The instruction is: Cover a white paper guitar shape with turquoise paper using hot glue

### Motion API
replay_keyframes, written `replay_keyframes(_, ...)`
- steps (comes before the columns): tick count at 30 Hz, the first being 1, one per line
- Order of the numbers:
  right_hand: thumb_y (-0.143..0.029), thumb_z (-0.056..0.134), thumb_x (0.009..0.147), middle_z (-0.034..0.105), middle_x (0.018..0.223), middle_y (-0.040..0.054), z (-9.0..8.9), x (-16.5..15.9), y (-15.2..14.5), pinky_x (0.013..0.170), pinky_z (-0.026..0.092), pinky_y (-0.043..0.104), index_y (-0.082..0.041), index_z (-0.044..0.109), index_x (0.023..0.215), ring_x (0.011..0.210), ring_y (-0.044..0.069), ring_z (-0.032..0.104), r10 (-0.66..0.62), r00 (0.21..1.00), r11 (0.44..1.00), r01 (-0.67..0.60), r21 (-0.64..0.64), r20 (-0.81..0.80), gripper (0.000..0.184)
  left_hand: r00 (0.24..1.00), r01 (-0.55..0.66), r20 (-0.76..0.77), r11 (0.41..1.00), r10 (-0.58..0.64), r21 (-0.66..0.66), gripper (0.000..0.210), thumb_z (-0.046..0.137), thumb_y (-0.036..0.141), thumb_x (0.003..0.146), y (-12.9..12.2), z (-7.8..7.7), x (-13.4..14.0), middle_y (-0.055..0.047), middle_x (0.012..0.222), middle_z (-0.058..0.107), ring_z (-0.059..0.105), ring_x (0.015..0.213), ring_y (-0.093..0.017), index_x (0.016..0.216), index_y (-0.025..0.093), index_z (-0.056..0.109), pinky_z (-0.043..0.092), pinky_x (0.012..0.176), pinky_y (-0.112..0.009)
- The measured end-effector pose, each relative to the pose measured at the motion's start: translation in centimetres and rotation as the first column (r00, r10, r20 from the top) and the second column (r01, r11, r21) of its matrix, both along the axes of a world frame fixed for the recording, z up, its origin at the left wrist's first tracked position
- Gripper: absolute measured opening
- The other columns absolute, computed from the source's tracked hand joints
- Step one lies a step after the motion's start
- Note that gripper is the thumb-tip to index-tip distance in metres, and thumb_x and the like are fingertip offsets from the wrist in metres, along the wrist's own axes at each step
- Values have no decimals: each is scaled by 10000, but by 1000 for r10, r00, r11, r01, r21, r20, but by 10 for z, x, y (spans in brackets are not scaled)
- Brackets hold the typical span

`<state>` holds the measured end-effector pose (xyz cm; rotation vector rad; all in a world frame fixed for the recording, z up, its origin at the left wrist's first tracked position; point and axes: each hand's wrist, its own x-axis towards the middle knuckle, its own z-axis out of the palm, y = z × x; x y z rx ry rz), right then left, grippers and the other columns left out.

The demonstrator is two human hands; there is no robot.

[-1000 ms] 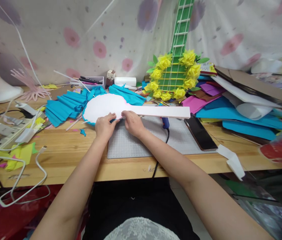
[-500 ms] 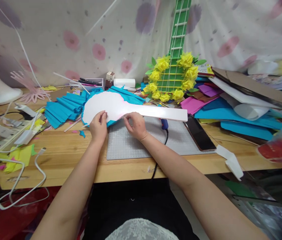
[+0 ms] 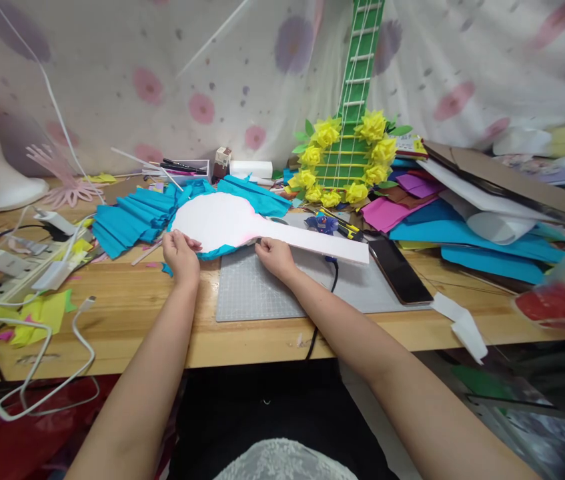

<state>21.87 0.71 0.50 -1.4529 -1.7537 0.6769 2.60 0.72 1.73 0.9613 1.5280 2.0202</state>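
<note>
A white guitar-shaped board (image 3: 217, 223) lies tilted over the worktop, its long neck pointing right. Blue crepe paper (image 3: 219, 251) wraps the near edge of its rounded body. My left hand (image 3: 181, 255) grips the body's lower left edge, fingers curled on it. My right hand (image 3: 275, 257) is closed in a pinch by the paper edge where body meets neck; what its fingertips hold is hidden. Pleated blue crepe paper (image 3: 129, 223) spreads behind and left of the body. Under the neck shows a dark blue tool (image 3: 323, 223) with a black cord.
A grey cutting mat (image 3: 257, 293) lies beneath, with a phone (image 3: 402, 270) at its right. Behind stands a green guitar model (image 3: 345, 150) with yellow paper flowers. Coloured paper sheets (image 3: 487, 230) pile up at right; white cables (image 3: 37, 327) and a power strip (image 3: 12, 267) are at left.
The board has turned, its neck end dropping nearer to me and uncovering the blue tool and a yellow-black cutter. My left hand has slid left along the edge; my right hand has closed.
</note>
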Motion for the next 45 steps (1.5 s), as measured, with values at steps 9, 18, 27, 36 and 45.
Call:
replay_keyframes(9, -253, 471, 766, 350, 495, -60, 4, -2, -7, 528, 220, 246, -222, 285, 533, 513, 107, 342, 19, 999, 999, -20, 48, 29, 299, 999, 17, -39, 1000, -16, 12, 327, 402, 435, 861, -4, 1, -1, 62, 471, 417, 474, 398, -73, 633, 201, 411, 394, 392, -183)
replay_keyframes(18, -237, 467, 755, 519, 651, -43, 13, 4, -15, 583, 338, 227, -223, 433, 769, 574, 109, 467, 185, 983, 962, -183, 204, 9, 39, 998, -7, -60, 999, 10, 50, 161, 570, 315, 739, -4, 12, -11, -9, 708, 637, 588, 558, -91, 784, 168, 519, 446, 446, -186)
replay_keyframes(27, -315, 490, 874, 639, 814, 32, 36, 25, 3, 670, 392, 271, -200, 589, 789, 778, 169, 564, 75, 961, 963, -140, 231, 268, 174, 995, -16, -97, 1000, 14, -14, 292, 417, 324, 903, -3, 29, -37, -2, 626, 637, 569, 507, -75, 755, 136, 586, 416, 406, -172)
replay_keyframes(36, -407, 714, 720, 558, 1201, 191, 27, 41, 0, 918, 397, 446, -108, 497, 1245, 1110, 305, 491, 134, 811, 965, -239, 112, 570, 642, 977, -99, -198, 991, 80, -88, 328, 524, 342, 868, -3, 36, -61, 44, 469, 551, 507, 419, -66, 611, 139, 541, 455, 458, -195)
replay_keyframes(45, -289, 649, 772, 578, 1183, 186, 30, 28, 4, 912, 399, 427, -92, 502, 1237, 1095, 303, 501, 69, 812, 962, -207, 176, 580, 525, 308, 191, -936, 975, -169, -113, 281, 557, 389, 814, -31, 7, -48, -89, 1053, 692, 619, 1017, -246, 1013, 230, 676, 459, 921, -403)
